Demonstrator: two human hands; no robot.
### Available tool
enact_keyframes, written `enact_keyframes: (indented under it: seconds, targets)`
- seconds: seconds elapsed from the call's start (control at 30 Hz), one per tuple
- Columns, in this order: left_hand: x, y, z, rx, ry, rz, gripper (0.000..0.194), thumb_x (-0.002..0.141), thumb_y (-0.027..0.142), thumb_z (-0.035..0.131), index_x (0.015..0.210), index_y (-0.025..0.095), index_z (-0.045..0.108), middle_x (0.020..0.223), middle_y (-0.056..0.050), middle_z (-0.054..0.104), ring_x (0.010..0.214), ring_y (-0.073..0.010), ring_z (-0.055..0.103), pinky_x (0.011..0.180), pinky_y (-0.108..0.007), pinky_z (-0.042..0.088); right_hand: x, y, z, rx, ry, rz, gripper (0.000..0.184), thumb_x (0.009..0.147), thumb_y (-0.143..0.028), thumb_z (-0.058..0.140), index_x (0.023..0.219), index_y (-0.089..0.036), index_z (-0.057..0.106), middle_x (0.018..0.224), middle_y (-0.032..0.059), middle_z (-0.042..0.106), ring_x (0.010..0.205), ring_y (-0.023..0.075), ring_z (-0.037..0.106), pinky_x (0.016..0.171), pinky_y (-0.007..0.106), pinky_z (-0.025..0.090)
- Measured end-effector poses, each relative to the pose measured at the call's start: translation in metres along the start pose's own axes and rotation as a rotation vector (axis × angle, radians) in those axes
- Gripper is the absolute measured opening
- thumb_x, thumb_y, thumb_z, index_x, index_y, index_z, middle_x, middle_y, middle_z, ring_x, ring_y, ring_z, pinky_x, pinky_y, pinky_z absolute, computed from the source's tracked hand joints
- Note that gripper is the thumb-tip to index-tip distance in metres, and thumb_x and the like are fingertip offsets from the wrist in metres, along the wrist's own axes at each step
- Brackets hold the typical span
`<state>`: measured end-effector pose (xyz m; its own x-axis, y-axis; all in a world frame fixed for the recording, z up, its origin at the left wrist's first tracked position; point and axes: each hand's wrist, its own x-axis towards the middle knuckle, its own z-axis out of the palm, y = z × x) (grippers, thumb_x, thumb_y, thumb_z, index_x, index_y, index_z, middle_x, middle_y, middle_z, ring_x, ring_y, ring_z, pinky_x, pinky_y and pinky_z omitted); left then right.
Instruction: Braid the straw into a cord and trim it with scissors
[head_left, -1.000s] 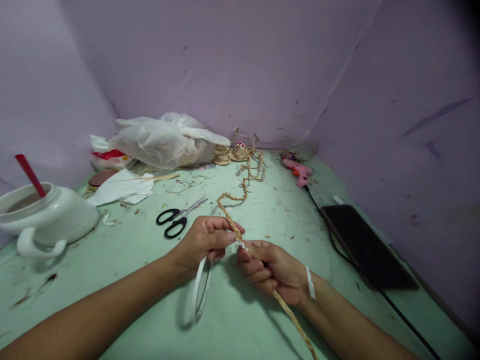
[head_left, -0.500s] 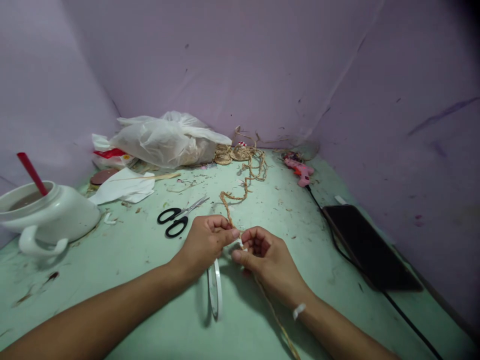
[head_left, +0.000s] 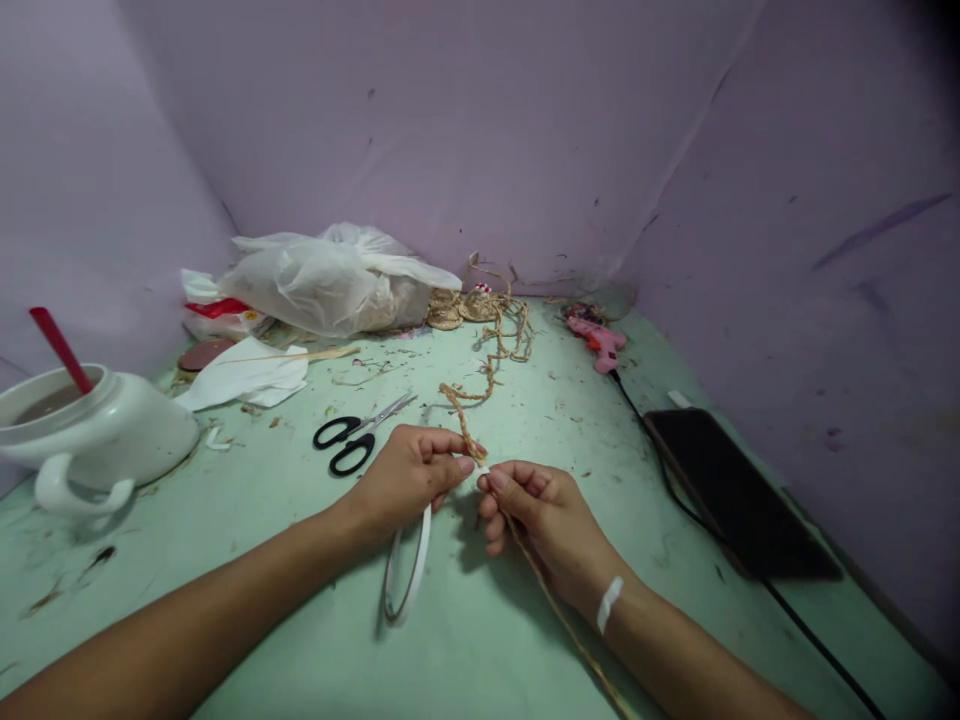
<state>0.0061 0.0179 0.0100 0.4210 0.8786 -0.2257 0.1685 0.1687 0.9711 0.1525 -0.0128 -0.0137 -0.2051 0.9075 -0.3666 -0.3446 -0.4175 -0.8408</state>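
Observation:
A braided straw-coloured cord (head_left: 465, 432) runs from the back of the table to my fingertips. My left hand (head_left: 412, 465) is closed, pinching beside the cord. Below it a narrow white hoop (head_left: 421, 560) hangs; whether it is a band or a roll of tape I cannot tell. A short white piece (head_left: 482, 471) sits at the cord between my hands. My right hand (head_left: 536, 510) pinches there with thumb and forefinger, its other fingers curled. From under it an unbraided-looking strand of the cord (head_left: 564, 618) trails toward me. A white strip (head_left: 610, 604) sticks to my right wrist.
Black-handled scissors (head_left: 352, 445) lie left of my hands. A white mug-like pot (head_left: 142, 425) with a red stick stands far left. Behind are a plastic bag (head_left: 330, 285), white paper (head_left: 255, 375) and a pink glue gun (head_left: 600, 345). A phone (head_left: 739, 495) and black cable lie right.
My right hand has shifted slightly down and turned, its thumb now at the white piece. The white hoop has swung left and looks wider. The trailing strand has moved right.

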Motion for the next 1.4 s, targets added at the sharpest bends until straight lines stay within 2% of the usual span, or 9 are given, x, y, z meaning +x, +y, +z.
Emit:
enact_keyframes:
  seconds: [0.33,0.5,0.63,0.83,0.97,1.07,1.2,1.3,1.4]
  targets:
    - [-0.001,0.006,-0.002,0.139,-0.037,-0.022,0.018,0.069,0.026,0.055,0.064,0.01,0.062,0.044,0.004,0.047,0.036,-0.0028,0.031,0.037,-0.018,0.022,-0.001,0.002,0.003,0.07,-0.035,-0.01,0.023,0.065,-0.033,0.065,0.065,-0.012,0.055,0.045,-0.0035,0.055,0.033,0.0051,0.046,0.034,0.018,0.044]
    - [-0.001,-0.004,-0.003,-0.041,-0.016,-0.041,0.019,0.065,0.026,0.06,0.076,0.011,0.063,0.049,0.002,0.053,0.035,-0.0025,0.031,0.036,-0.018,0.02,-0.004,-0.004,0.001,0.169,-0.204,0.195,0.018,0.063,-0.027,0.065,0.064,-0.012,0.056,0.043,-0.0057,0.049,0.029,0.0027,0.038,0.028,0.014,0.039]
    - [0.0,-0.009,-0.004,-0.15,-0.02,-0.057,0.018,0.06,0.027,0.062,0.069,0.011,0.059,0.047,0.002,0.053,0.033,-0.0024,0.032,0.034,-0.017,0.019,0.0,-0.006,-0.005,0.185,-0.291,0.327,0.015,0.067,-0.024,0.062,0.074,-0.012,0.06,0.047,-0.0042,0.052,0.029,0.0025,0.038,0.029,0.014,0.039]
    - [0.002,-0.005,-0.004,-0.141,0.084,-0.026,0.016,0.06,0.026,0.059,0.064,0.011,0.055,0.046,0.004,0.049,0.034,-0.0016,0.03,0.035,-0.017,0.018,0.001,-0.007,-0.005,0.04,-0.209,0.193,0.026,0.073,-0.037,0.056,0.08,-0.012,0.056,0.062,0.003,0.061,0.043,0.0082,0.053,0.038,0.019,0.046]
    - [0.001,-0.002,-0.002,-0.064,0.123,-0.029,0.017,0.06,0.027,0.059,0.061,0.012,0.052,0.039,0.007,0.043,0.034,-0.0024,0.029,0.036,-0.018,0.018,-0.001,-0.005,-0.001,-0.172,-0.067,0.032,0.027,0.061,-0.033,0.068,0.071,-0.014,0.053,0.053,-0.004,0.053,0.039,0.0066,0.047,0.031,0.016,0.04]
    - [0.0,0.0,0.002,-0.021,0.108,-0.044,0.017,0.061,0.028,0.058,0.06,0.013,0.051,0.039,0.007,0.041,0.034,-0.0027,0.028,0.036,-0.018,0.018,-0.001,-0.001,0.002,-0.278,-0.013,-0.044,0.027,0.063,-0.037,0.064,0.06,-0.014,0.052,0.047,-0.0051,0.049,0.034,0.0048,0.041,0.03,0.016,0.036]
    - [-0.002,0.0,0.004,-0.048,0.093,-0.048,0.017,0.061,0.029,0.058,0.06,0.014,0.05,0.039,0.007,0.041,0.033,-0.0022,0.025,0.036,-0.019,0.015,-0.002,0.0,0.003,-0.235,-0.055,-0.034,0.03,0.064,-0.042,0.06,0.057,-0.014,0.052,0.042,-0.0081,0.043,0.029,0.0035,0.035,0.032,0.02,0.039]
    - [-0.001,-0.002,0.004,-0.029,0.107,-0.048,0.017,0.061,0.029,0.058,0.06,0.014,0.049,0.038,0.008,0.038,0.034,-0.0025,0.025,0.036,-0.018,0.015,-0.004,-0.005,0.002,-0.222,-0.107,0.013,0.031,0.063,-0.043,0.063,0.06,-0.013,0.054,0.048,-0.0042,0.051,0.035,0.0057,0.045,0.039,0.021,0.041]
    - [-0.001,-0.004,0.006,0.003,0.119,-0.039,0.016,0.061,0.028,0.057,0.059,0.014,0.05,0.038,0.008,0.034,0.035,-0.0029,0.025,0.037,-0.018,0.017,-0.004,-0.009,0.002,-0.264,-0.021,-0.023,0.032,0.06,-0.041,0.067,0.07,-0.013,0.057,0.056,0.0004,0.058,0.045,0.0094,0.053,0.045,0.022,0.043]
